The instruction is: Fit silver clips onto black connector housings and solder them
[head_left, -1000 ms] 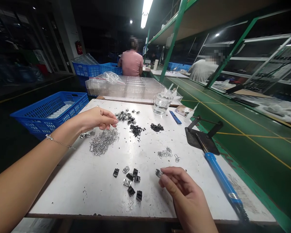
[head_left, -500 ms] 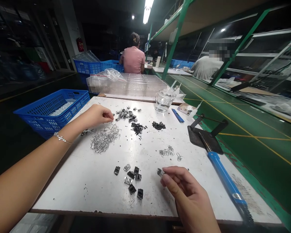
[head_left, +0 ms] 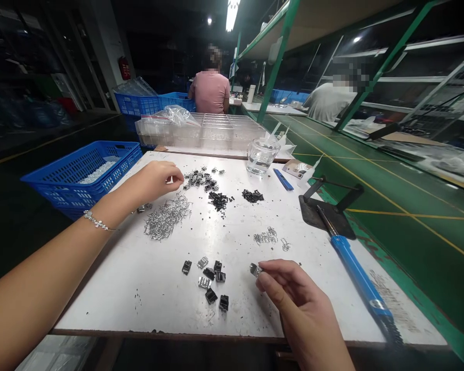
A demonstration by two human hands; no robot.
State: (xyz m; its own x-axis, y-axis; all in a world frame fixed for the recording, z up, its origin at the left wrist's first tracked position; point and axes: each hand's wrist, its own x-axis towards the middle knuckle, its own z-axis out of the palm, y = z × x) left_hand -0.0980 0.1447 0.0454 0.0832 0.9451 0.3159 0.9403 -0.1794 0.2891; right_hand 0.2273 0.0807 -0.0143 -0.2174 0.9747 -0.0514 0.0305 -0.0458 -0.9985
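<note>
My left hand (head_left: 165,176) reaches to the left edge of a pile of small black-and-silver parts (head_left: 201,179), thumb and forefinger pinched together. Whatever lies between those fingertips is too small to make out. Just below that hand spreads a heap of bent silver wire pieces (head_left: 166,219). In the front right, my right hand (head_left: 299,296) grips a small silver metal part (head_left: 255,269) between thumb and forefinger, above the white tabletop (head_left: 139,288). To its left lie several similar black-and-silver parts (head_left: 210,274), some black side up, others metal side up.
Two piles of tiny black pieces (head_left: 252,196) lie mid-table, with more wire bits (head_left: 266,236) nearer me. A blue-handled tool like a soldering iron (head_left: 359,273) leans on a dark stand (head_left: 328,216) at right. A glass cup (head_left: 261,156) stands behind; a blue crate (head_left: 81,175) is left.
My left hand has shifted slightly right and up, closer to the pile of black-and-silver parts. My right hand keeps hold of its metal part, nearly still. The whole view has moved slightly.
</note>
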